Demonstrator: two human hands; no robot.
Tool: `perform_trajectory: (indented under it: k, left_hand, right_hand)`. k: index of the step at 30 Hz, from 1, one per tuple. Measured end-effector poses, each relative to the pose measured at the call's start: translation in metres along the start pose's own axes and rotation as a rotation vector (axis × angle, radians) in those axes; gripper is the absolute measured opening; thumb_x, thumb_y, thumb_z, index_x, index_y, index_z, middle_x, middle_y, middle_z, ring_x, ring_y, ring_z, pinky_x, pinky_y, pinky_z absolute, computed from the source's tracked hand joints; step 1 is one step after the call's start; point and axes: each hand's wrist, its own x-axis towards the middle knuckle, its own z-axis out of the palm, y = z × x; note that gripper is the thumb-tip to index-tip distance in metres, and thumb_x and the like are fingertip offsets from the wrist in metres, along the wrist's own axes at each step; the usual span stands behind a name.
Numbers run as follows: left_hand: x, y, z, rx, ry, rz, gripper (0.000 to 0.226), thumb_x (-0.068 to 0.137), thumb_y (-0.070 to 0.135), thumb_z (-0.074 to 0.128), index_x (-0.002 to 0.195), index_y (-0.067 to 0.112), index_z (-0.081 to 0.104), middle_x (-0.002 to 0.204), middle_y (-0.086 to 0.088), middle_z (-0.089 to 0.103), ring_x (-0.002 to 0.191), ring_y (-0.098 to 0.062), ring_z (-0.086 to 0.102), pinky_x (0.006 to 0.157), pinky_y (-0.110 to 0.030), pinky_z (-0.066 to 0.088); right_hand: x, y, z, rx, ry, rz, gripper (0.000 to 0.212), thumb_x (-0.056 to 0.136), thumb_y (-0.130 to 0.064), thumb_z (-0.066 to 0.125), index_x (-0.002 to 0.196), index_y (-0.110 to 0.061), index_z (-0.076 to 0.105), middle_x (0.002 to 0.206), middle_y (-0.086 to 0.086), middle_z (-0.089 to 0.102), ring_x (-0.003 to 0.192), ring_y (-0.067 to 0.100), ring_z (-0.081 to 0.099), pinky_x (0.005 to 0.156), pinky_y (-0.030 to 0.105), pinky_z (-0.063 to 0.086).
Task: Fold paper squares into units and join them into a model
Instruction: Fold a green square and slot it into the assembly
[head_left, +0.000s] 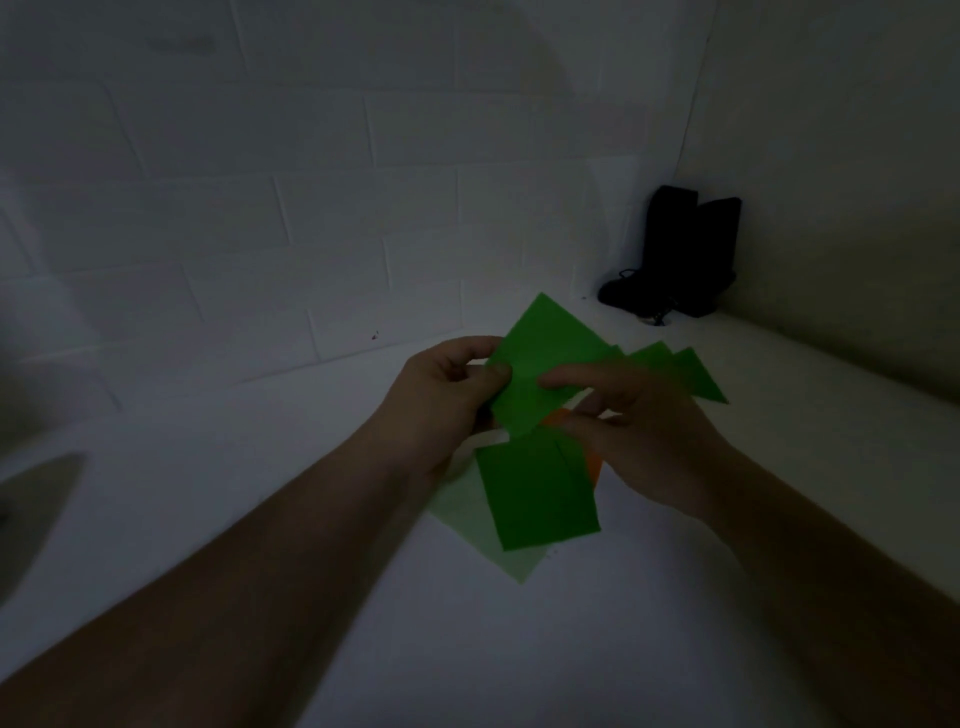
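I hold a folded green paper (545, 353) above the white counter. My left hand (447, 395) pinches its left edge, thumb on top. My right hand (639, 436) grips its right side, fingers curled over the paper. Below them a dark green sheet (535, 493) lies flat on a pale green sheet (467, 519). An orange paper (595, 465) peeks out under my right hand. More folded green pieces (691, 371) lie behind my right hand.
The white counter (260, 493) meets a white tiled wall (260, 208) at the back. A black object (675, 249) stands in the far right corner. A sink's rim (36, 499) shows at the left edge. The light is dim.
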Motion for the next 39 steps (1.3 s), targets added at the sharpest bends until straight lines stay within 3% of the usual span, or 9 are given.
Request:
perform_trajectory:
  k: [4, 9, 15, 20, 23, 25, 30, 35, 39]
  left_hand:
    - [-0.003, 0.000, 0.001, 0.031, -0.037, -0.013, 0.023, 0.095, 0.000, 0.064, 0.118, 0.004, 0.070, 0.100, -0.022, 0.076, 0.085, -0.033, 0.074, 0.078, -0.041, 0.063]
    - [-0.003, 0.002, 0.003, 0.089, 0.012, 0.116, 0.027, 0.097, -0.001, 0.063, 0.114, 0.018, 0.069, 0.090, -0.016, 0.076, 0.080, -0.026, 0.071, 0.075, -0.036, 0.062]
    - [-0.004, 0.006, 0.004, 0.089, 0.092, 0.161, 0.023, 0.098, -0.004, 0.058, 0.090, 0.011, 0.075, 0.083, -0.003, 0.076, 0.062, -0.017, 0.065, 0.069, -0.029, 0.060]
    - [-0.004, 0.007, 0.007, 0.041, 0.084, 0.122, 0.028, 0.099, -0.005, 0.052, 0.097, 0.006, 0.077, 0.090, -0.011, 0.079, 0.076, -0.021, 0.073, 0.072, -0.030, 0.061]
    - [-0.006, 0.007, 0.009, 0.019, 0.028, 0.104, 0.028, 0.099, -0.006, 0.052, 0.097, 0.006, 0.078, 0.100, -0.018, 0.078, 0.085, -0.028, 0.073, 0.082, -0.035, 0.063]
    - [-0.007, 0.008, 0.008, 0.044, 0.010, 0.109, 0.034, 0.097, -0.008, 0.051, 0.095, 0.009, 0.080, 0.102, -0.018, 0.077, 0.084, -0.031, 0.070, 0.084, -0.037, 0.062]
    - [-0.013, 0.006, 0.001, 0.244, -0.090, 0.229, 0.048, 0.089, -0.020, 0.054, 0.108, 0.019, 0.076, 0.096, -0.011, 0.079, 0.096, -0.025, 0.075, 0.090, -0.034, 0.060]
    - [-0.018, 0.003, 0.007, 0.329, -0.064, 0.277, 0.020, 0.086, 0.016, 0.081, 0.106, 0.015, 0.079, 0.090, -0.009, 0.079, 0.085, -0.025, 0.076, 0.081, -0.043, 0.063]
    - [-0.017, 0.002, 0.011, 0.251, -0.058, 0.325, 0.018, 0.083, 0.021, 0.083, 0.100, 0.023, 0.076, 0.095, -0.023, 0.074, 0.087, -0.052, 0.066, 0.081, -0.065, 0.055]
  right_hand:
    - [0.000, -0.001, 0.002, 0.138, 0.099, 0.003, 0.043, 0.077, -0.004, 0.083, 0.083, -0.045, 0.073, 0.088, -0.022, 0.072, 0.089, 0.000, 0.070, 0.077, 0.015, 0.056]
    - [0.003, -0.003, -0.004, 0.398, 0.159, 0.071, 0.038, 0.079, 0.002, 0.080, 0.070, -0.035, 0.079, 0.077, -0.005, 0.077, 0.076, 0.011, 0.074, 0.069, 0.022, 0.057]
    - [0.003, -0.002, -0.009, 0.566, 0.187, 0.081, 0.031, 0.082, 0.012, 0.071, 0.079, -0.018, 0.077, 0.075, 0.006, 0.077, 0.071, 0.020, 0.074, 0.067, 0.026, 0.059]
    - [0.001, -0.006, -0.005, 0.533, 0.122, 0.109, 0.042, 0.079, 0.020, 0.069, 0.087, -0.020, 0.076, 0.086, -0.003, 0.079, 0.084, 0.016, 0.076, 0.070, 0.023, 0.059]
    - [0.000, -0.010, -0.002, 0.487, 0.119, 0.118, 0.035, 0.077, 0.017, 0.073, 0.087, -0.017, 0.076, 0.084, -0.011, 0.078, 0.085, 0.008, 0.075, 0.071, 0.019, 0.059]
    - [0.000, -0.011, -0.004, 0.485, 0.159, 0.110, 0.030, 0.077, 0.013, 0.075, 0.084, -0.016, 0.076, 0.079, -0.005, 0.078, 0.076, 0.010, 0.075, 0.067, 0.019, 0.058]
    - [0.001, -0.012, -0.008, 0.698, 0.220, 0.203, 0.015, 0.063, -0.018, 0.076, 0.078, -0.016, 0.072, 0.070, 0.003, 0.074, 0.069, 0.018, 0.072, 0.073, 0.036, 0.063]
    - [0.002, -0.015, -0.008, 0.817, 0.240, 0.259, 0.020, 0.063, -0.022, 0.076, 0.074, -0.009, 0.065, 0.068, 0.003, 0.070, 0.069, 0.015, 0.071, 0.079, 0.038, 0.062]
    - [0.002, -0.014, -0.006, 0.802, 0.259, 0.244, 0.017, 0.067, -0.017, 0.079, 0.072, -0.009, 0.065, 0.071, 0.009, 0.067, 0.070, 0.021, 0.067, 0.079, 0.043, 0.060]
